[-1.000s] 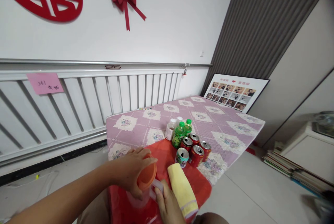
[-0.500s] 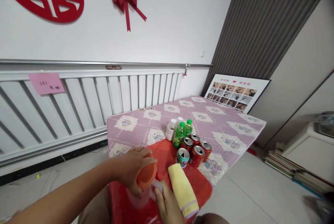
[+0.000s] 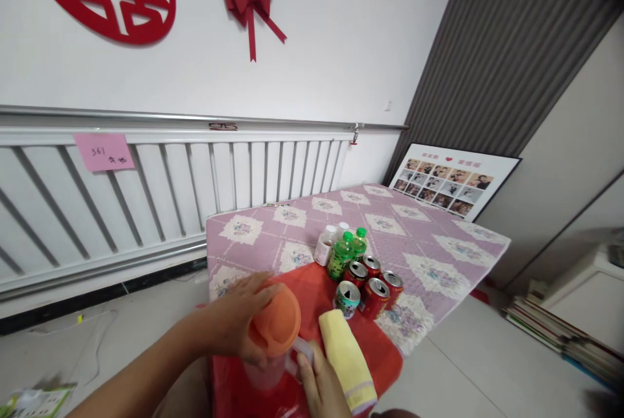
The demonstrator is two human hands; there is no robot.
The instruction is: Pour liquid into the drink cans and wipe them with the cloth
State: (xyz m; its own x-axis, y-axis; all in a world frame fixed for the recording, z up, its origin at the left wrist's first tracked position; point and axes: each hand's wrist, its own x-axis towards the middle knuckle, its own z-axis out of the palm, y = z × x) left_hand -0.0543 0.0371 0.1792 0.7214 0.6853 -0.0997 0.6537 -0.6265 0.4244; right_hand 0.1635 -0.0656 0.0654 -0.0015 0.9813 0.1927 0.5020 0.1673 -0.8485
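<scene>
A clear plastic pitcher (image 3: 266,372) with an orange lid (image 3: 281,319) stands low in the view, over the red cloth (image 3: 312,288). My left hand (image 3: 238,320) is closed around the lid's left side, at the top of the pitcher. On the right, my right hand (image 3: 319,379) grips the pitcher's translucent handle (image 3: 303,348). A folded yellow towel (image 3: 346,356) lies just right of my right hand. Beyond it stand a teal can (image 3: 347,299) and several red cans (image 3: 375,298), their tops opened.
Green-capped bottles (image 3: 341,255) and white-capped bottles (image 3: 325,246) stand behind the cans. A lilac quilted cloth (image 3: 385,223) covers the table. A white radiator (image 3: 195,184) runs along the wall, and a photo board (image 3: 443,177) leans at the far right corner.
The orange lid, tilted on edge before, now lies flatter on the pitcher's top, with my left hand still on it. My right hand keeps the handle. The view has shifted slightly left.
</scene>
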